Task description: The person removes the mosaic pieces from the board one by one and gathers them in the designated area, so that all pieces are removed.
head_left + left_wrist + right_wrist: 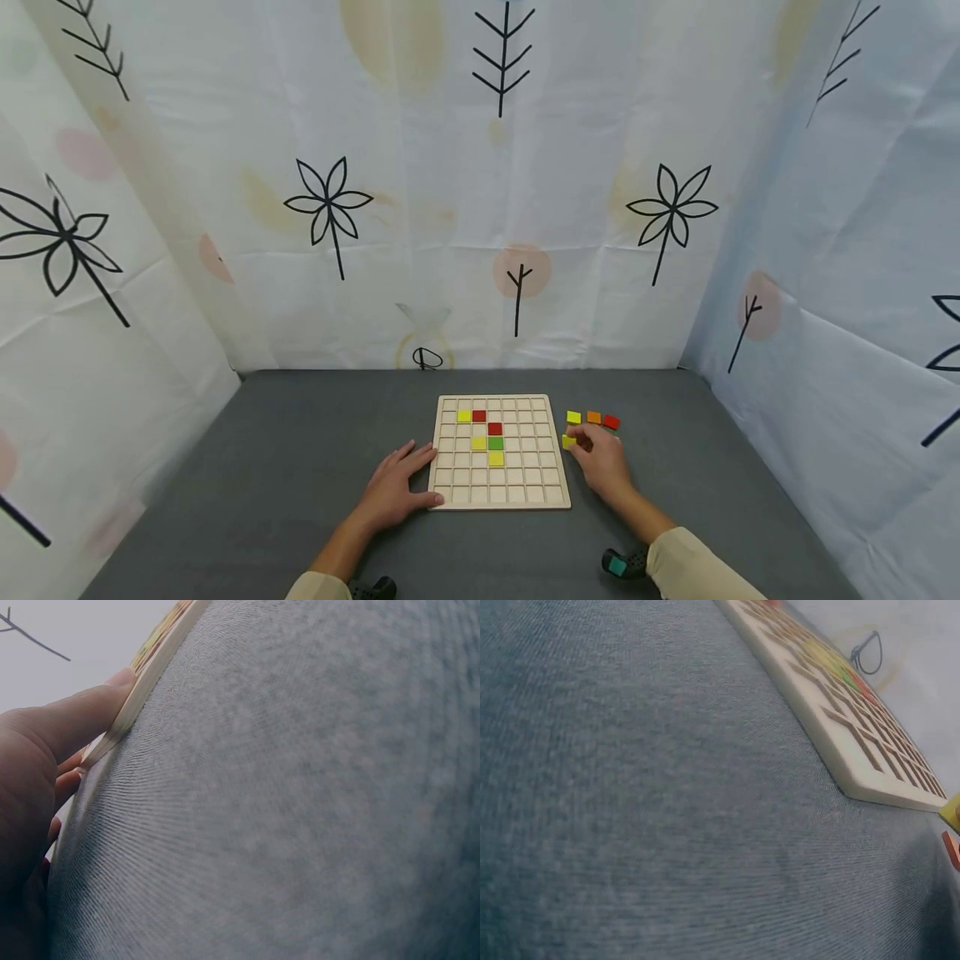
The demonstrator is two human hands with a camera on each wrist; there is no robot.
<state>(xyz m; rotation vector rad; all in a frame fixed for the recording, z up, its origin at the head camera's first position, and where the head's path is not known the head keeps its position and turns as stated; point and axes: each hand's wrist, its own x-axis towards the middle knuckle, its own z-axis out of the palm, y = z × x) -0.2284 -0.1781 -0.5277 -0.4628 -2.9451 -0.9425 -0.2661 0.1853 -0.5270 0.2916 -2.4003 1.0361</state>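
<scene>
Board point(498, 505) on surface point(255, 475), six tiles point(496, 443) in its cells. Left hand point(396, 490), fingers extended, rests against its left edge; right hand point(602, 460) pinches a yellow tile point(567, 442) just off its right edge.

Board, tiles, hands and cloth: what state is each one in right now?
Board: lying flat, partly filled
Six tiles: set in the board's squares
Left hand: touching the board's left edge
Right hand: pinching a yellow tile
Other yellow tile: loose, right of the board
Orange tile: loose, beside that one
Red tile: loose, beside the orange one
Cloth: hanging, creased
</scene>
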